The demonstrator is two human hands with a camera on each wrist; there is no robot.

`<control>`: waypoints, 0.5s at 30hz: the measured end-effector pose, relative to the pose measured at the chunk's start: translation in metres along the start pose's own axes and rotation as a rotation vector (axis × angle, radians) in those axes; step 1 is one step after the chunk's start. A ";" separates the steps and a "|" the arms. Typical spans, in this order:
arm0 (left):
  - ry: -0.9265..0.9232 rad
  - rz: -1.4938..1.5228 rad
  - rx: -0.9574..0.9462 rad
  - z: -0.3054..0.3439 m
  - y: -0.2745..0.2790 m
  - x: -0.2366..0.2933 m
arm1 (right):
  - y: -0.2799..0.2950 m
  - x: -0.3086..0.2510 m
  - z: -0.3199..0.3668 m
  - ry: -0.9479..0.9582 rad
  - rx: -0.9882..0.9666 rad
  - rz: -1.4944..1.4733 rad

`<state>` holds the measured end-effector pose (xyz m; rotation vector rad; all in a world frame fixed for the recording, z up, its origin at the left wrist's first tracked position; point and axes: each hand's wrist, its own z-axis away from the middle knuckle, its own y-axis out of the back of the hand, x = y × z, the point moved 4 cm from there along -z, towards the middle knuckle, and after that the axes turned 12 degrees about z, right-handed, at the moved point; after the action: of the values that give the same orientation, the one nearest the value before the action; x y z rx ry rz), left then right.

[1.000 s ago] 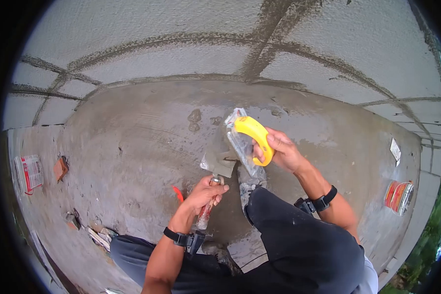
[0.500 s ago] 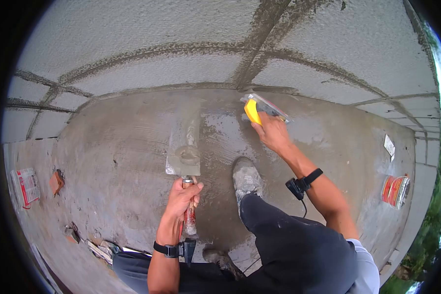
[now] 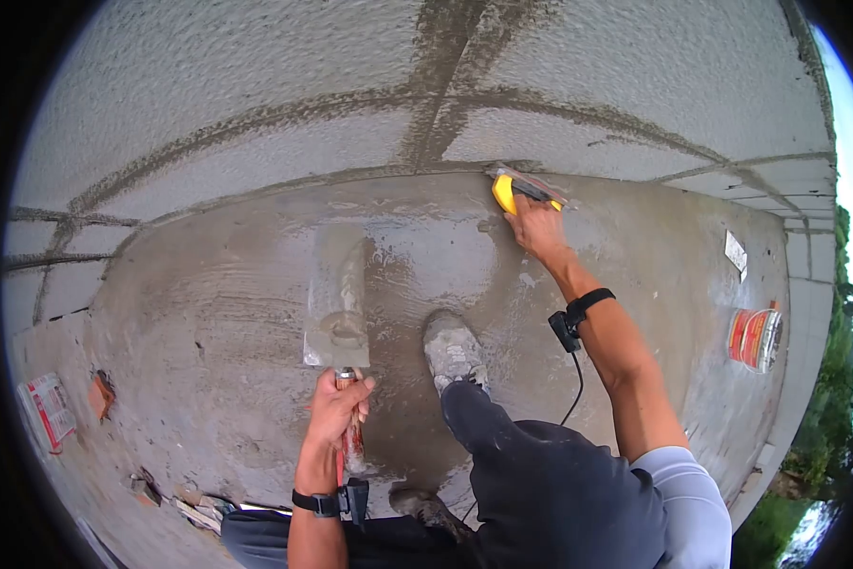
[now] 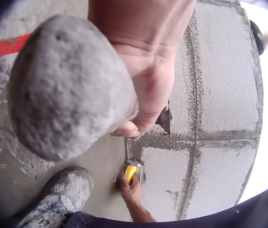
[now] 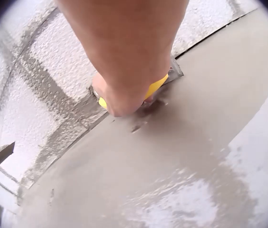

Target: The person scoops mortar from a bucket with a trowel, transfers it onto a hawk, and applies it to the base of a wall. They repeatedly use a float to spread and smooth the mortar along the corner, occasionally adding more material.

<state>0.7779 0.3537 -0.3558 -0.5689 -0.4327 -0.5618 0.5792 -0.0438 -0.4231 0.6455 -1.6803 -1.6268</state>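
Note:
My left hand [image 3: 334, 412] grips the worn handle of a flat, long-bladed trowel [image 3: 318, 343], which is held over the floor. A dab of wet mortar [image 3: 345, 325] sits on its blade near the handle. In the left wrist view the rounded, mortar-crusted handle end [image 4: 67, 90] fills much of the picture. Farther forward, my right hand [image 3: 538, 228] holds a finishing trowel by its yellow handle [image 3: 504, 194]. Its plate lies along the joint where the block wall [image 3: 284, 142] meets the wet floor [image 3: 426, 251]; in the right wrist view the wrist covers most of it.
A mortar-spattered shoe [image 3: 455, 349] stands between the hands. A red-and-white bucket [image 3: 754, 339] is at the right, with a pale scrap [image 3: 735, 254] behind it. On the left lie a red-and-white bag or tub [image 3: 47, 410], a brick piece [image 3: 101, 396] and some debris [image 3: 199, 512].
The two trowels were together in front of me; they came apart. The right one went forward to the foot of the wall and slid slightly right; the left one moved left with mortar on it.

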 end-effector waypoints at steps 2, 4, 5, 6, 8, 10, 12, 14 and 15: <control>0.004 -0.005 -0.001 -0.001 -0.002 0.001 | 0.000 0.022 0.010 -0.074 -0.068 0.034; 0.005 -0.014 -0.003 -0.001 -0.004 -0.001 | -0.001 0.037 0.022 -0.154 -0.097 0.053; 0.013 -0.033 -0.013 -0.003 -0.004 -0.004 | 0.000 0.046 0.028 -0.234 -0.125 0.071; 0.021 -0.052 -0.021 -0.004 -0.005 -0.007 | 0.009 0.053 0.035 -0.233 -0.119 0.071; 0.012 -0.051 -0.049 -0.009 -0.011 -0.011 | 0.033 0.067 0.053 -0.396 -0.098 0.007; 0.014 -0.061 -0.089 -0.008 -0.017 -0.016 | 0.063 0.061 0.068 -0.338 -0.035 -0.235; -0.002 -0.076 -0.107 -0.013 -0.028 -0.015 | 0.098 0.031 0.083 -0.288 -0.073 -0.522; -0.014 -0.100 -0.151 -0.018 -0.044 -0.016 | 0.139 0.010 0.104 -0.254 -0.101 -0.775; -0.021 -0.104 -0.157 -0.019 -0.052 -0.015 | 0.161 -0.012 0.112 -0.143 -0.108 -0.845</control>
<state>0.7391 0.3113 -0.3588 -0.7063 -0.4426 -0.6941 0.5201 0.0509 -0.2619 1.3264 -1.4764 -2.3599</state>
